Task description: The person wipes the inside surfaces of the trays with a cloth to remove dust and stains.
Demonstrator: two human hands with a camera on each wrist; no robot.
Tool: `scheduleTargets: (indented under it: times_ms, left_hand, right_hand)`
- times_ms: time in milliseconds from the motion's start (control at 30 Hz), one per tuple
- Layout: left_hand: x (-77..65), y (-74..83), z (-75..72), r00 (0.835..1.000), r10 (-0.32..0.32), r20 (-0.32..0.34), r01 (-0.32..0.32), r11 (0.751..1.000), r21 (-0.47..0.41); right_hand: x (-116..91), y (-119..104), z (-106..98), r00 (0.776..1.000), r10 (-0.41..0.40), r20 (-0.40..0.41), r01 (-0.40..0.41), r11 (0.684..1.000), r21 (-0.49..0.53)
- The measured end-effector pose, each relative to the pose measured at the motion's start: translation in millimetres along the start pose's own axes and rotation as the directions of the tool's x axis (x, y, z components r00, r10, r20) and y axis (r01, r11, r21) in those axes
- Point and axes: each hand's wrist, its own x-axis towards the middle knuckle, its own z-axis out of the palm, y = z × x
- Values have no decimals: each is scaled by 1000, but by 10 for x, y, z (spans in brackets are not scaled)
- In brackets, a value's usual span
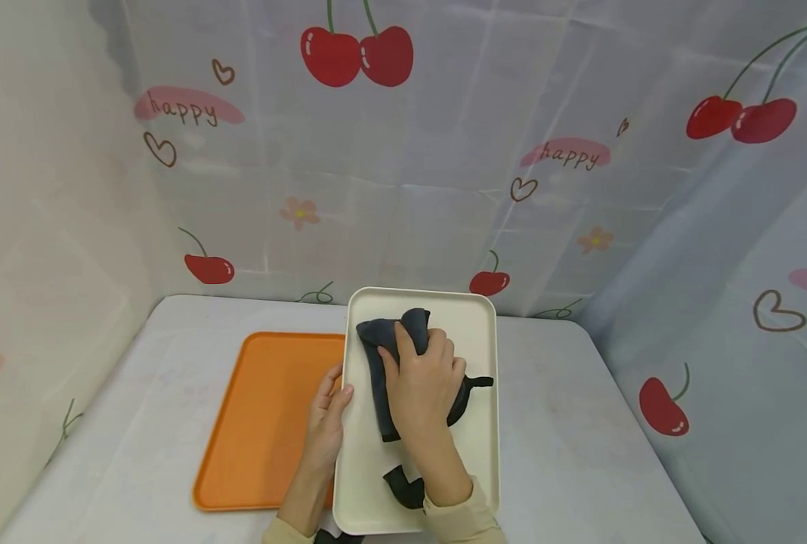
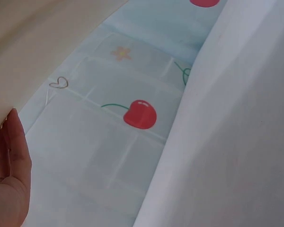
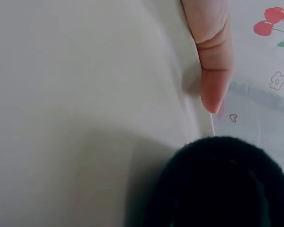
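I see the left hand (image 1: 323, 427) pinching the left rim of the white tray (image 1: 474, 453), which covers part of the orange tray (image 1: 270, 415), and the right hand (image 1: 422, 381) gripping, with bent fingers, the dark cloth (image 1: 375, 336) on the white tray. In my opinion, the rim hold should stay firm and level, and the loose cloth should be gathered gently.

Matt cloth (image 1: 376, 336), smooth plastic tray (image 1: 468, 442)
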Motion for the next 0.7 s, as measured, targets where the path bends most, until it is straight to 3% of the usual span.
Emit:
scheduleTargets:
  times_ms: [700]
  left_hand:
    - [-5, 22, 18, 999, 22, -34, -22, 1000, -18]
  right_hand:
    - [-39, -91, 48, 998, -60, -12, 60, 998, 25]
